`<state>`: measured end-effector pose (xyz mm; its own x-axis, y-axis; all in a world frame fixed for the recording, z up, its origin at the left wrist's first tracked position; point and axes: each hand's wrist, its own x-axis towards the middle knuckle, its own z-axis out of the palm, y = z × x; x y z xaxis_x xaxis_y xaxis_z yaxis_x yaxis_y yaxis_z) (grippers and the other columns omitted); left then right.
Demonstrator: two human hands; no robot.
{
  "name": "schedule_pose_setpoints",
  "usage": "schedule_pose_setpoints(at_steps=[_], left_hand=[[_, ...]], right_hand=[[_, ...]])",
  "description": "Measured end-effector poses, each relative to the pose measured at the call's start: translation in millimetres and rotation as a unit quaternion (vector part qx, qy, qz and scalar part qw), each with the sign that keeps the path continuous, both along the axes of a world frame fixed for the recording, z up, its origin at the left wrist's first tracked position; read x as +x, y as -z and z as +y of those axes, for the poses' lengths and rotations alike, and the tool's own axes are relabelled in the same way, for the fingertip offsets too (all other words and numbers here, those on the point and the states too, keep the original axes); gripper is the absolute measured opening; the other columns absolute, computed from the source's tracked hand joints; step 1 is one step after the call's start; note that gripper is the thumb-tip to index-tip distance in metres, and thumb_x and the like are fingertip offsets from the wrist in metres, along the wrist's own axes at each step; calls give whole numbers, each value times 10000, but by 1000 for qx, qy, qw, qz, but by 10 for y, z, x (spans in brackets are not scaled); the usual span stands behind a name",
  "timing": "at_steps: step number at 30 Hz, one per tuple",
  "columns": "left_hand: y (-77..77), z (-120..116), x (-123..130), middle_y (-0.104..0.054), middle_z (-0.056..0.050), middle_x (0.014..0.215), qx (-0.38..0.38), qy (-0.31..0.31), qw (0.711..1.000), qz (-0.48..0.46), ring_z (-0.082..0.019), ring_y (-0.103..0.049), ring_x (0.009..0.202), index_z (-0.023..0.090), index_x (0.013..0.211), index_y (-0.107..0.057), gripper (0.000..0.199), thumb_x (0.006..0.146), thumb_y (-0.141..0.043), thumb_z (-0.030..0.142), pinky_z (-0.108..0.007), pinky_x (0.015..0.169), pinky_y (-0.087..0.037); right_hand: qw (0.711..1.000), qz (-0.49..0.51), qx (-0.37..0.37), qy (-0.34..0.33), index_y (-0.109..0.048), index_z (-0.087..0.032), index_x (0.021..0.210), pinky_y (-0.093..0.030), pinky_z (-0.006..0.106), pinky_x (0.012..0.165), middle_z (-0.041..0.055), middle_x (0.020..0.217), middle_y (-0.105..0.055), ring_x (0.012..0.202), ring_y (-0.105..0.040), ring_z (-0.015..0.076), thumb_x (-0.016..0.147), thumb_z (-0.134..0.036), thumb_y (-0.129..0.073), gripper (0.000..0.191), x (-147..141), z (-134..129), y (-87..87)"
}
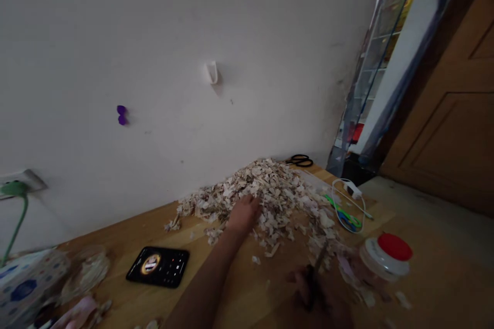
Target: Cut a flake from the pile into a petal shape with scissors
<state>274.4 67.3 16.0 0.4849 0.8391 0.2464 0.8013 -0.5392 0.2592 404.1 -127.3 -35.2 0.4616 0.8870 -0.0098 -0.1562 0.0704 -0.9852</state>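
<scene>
Left hand (244,214): my arm reaches out from the near edge and the hand rests palm down on the near-left slope of the pile of peelings (270,193); fingers are loosely spread into the flakes, and whether they pinch anything I cannot tell.

Right hand (318,295): low at the near edge, dark and blurred, closed around the handle of a knife (319,257) whose blade points away toward the pile.

Pile of peelings: pale, papery flakes heaped against the far wall, spilling toward me, with stray flakes near the blade. Its bulk suggests much peeling is done; what is left I cannot judge, since no unpeeled pieces show clearly.

Jar with red lid (386,257): just right of the knife, upright.

Phone (159,266): flat on the table (443,288), near left, screen lit, well apart from both hands.

Green-handled tool (345,216) and white cable (349,190): right of the pile.

Black scissors (301,160): far side, by the wall.

Patterned cloth (23,282): near-left corner, more flakes beside it.

White hook (211,72) and purple clip (122,114): on the wall.
</scene>
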Motion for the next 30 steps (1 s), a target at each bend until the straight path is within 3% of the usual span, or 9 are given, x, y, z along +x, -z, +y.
schedule_pose_setpoints(at_steps=[3,6,10,14,17,20,23,27,30], left_hand=[[80,-111,90,-549,-88,1047,-32,7,997,65,-233,-519,1018,232,991,-652,281,846,-518,433,-337,869,-409],[173,-136,179,-536,-97,1070,-51,-29,996,70,-259,-514,1034,248,1036,-653,373,807,-537,517,-358,858,-423],[238,-123,265,-526,-92,1096,-54,-63,995,49,-255,-516,1036,274,1070,-646,422,791,-525,566,-360,876,-416],[297,-151,385,-519,-129,1137,-21,-102,993,55,-298,-490,1072,232,1044,-652,478,772,-513,600,-413,893,-398],[337,-152,464,-546,-134,1110,-9,-103,994,45,-293,-489,1075,204,1009,-657,392,775,-563,504,-406,904,-383],[335,-80,460,-604,-114,1000,-34,-93,994,-50,-237,-541,987,183,909,-674,214,816,-536,317,-344,866,-392],[286,48,341,-646,-80,842,-76,-91,977,-175,-185,-585,837,164,810,-671,195,830,-483,211,-286,776,-412],[189,171,86,-667,-43,822,-85,-103,965,-226,-153,-602,763,166,983,-640,220,824,-492,199,-240,686,-421],[141,181,-59,-603,16,630,-127,-121,940,-292,-127,-559,565,168,1056,-591,258,824,-501,239,-215,544,-394]], right_hand=[[997,-39,-59,45,-678,-194,813,-550,241,538,74,750,-724,684,-683,232,681,-561,-659,391,179,-32,55],[994,-74,-73,38,-685,-206,714,-567,262,576,65,678,-714,652,-685,242,644,-591,-660,393,150,-50,104],[991,-117,-67,-15,-691,-202,781,-565,250,602,73,741,-729,690,-694,233,724,-598,-565,420,-20,-81,117],[981,-167,-47,-87,-687,-209,780,-550,227,586,61,704,-725,636,-687,204,749,-587,-521,414,-80,-108,93],[978,-173,-67,-94,-688,-206,775,-537,214,557,62,683,-721,611,-681,199,768,-590,-487,434,-57,-109,70],[981,-158,-74,-81,-688,-199,775,-534,216,569,71,702,-726,643,-685,207,755,-592,-509,433,-37,-98,44],[985,-148,-51,-76,-688,-197,736,-515,218,522,63,647,-709,592,-666,202,732,-578,-556,403,-35,-88,21],[988,-124,-39,-86,-692,-196,741,-495,214,486,58,620,-692,561,-648,193,738,-563,-563,389,-43,-88,3],[987,-120,-57,-89,-691,-209,761,-518,222,555,54,669,-707,625,-668,200,724,-564,-576,375,-39,-92,9]])
